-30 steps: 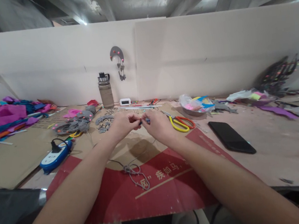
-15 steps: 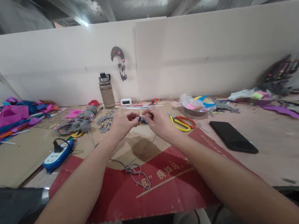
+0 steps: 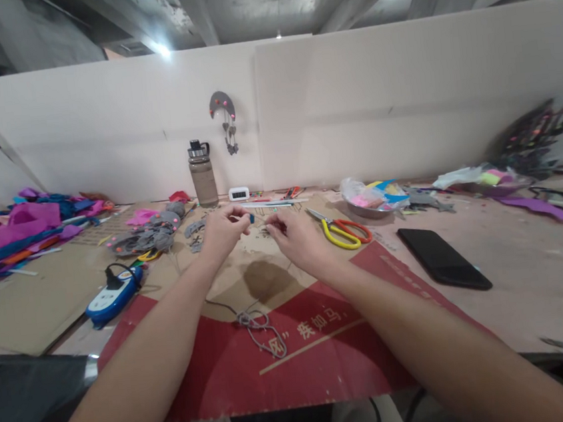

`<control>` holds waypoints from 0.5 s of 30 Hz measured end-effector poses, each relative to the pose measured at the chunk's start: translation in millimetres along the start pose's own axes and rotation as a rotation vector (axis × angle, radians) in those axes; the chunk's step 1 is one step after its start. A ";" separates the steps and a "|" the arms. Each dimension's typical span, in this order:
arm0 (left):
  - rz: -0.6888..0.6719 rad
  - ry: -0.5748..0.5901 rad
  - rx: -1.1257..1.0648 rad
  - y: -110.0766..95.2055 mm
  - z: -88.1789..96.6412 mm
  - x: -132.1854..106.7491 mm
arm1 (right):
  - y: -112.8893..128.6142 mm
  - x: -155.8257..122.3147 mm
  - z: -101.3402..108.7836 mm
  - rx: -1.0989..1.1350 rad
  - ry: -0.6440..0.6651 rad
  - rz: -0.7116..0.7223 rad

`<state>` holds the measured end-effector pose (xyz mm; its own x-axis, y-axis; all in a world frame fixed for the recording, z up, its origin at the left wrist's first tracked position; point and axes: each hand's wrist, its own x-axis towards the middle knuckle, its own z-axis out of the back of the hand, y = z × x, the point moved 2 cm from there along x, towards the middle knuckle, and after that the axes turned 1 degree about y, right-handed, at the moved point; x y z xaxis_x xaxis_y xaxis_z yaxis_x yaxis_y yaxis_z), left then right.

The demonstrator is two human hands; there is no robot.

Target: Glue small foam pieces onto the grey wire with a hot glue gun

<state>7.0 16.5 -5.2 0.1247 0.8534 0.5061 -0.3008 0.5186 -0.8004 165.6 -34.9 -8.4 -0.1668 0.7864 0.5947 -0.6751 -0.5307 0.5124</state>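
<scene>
My left hand (image 3: 230, 230) is closed in a pinch around a small dark blue piece (image 3: 251, 219), which sticks out at the fingertips. A short gap to the right, my right hand (image 3: 288, 234) has its thumb and fingers pressed together; what they hold is too small to make out. A thin strand of grey cord (image 3: 265, 343) runs up toward my right hand, while its knotted loop lies on the red printed cardboard (image 3: 329, 374). Yellow-and-orange-handled scissors (image 3: 342, 235) lie just right of my right hand. Grey cut pieces (image 3: 194, 233) lie beside my left hand.
A water bottle (image 3: 202, 179) and a small white clock (image 3: 238, 194) stand at the back. On the left are a power strip (image 3: 112, 299) and a grey felt pile (image 3: 150, 235). A phone (image 3: 442, 258) and a bowl (image 3: 374, 208) with bagged scraps are on the right.
My hands have moved apart from where they met. The dark blue piece stays in my left fingers, and my right fingers have come away from it.
</scene>
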 end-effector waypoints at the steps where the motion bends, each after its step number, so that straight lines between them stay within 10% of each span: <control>1: 0.019 -0.047 -0.049 3.9 3.3 2.7 | 2.2 -0.9 0.4 0.002 0.009 0.002; 9: 0.262 -0.157 -0.604 17.5 10.6 12.9 | 5.4 -2.7 -5.4 0.048 0.100 0.066; 15: 0.303 -0.172 -0.789 13.8 12.6 14.1 | -1.3 -6.5 -20.1 0.105 0.417 0.030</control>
<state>-7.3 35.0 -5.1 -0.0190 0.9742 0.2249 0.4549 0.2087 -0.8657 153.1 -33.0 -25.4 -0.4758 0.8193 0.3200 -0.5927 -0.5674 0.5716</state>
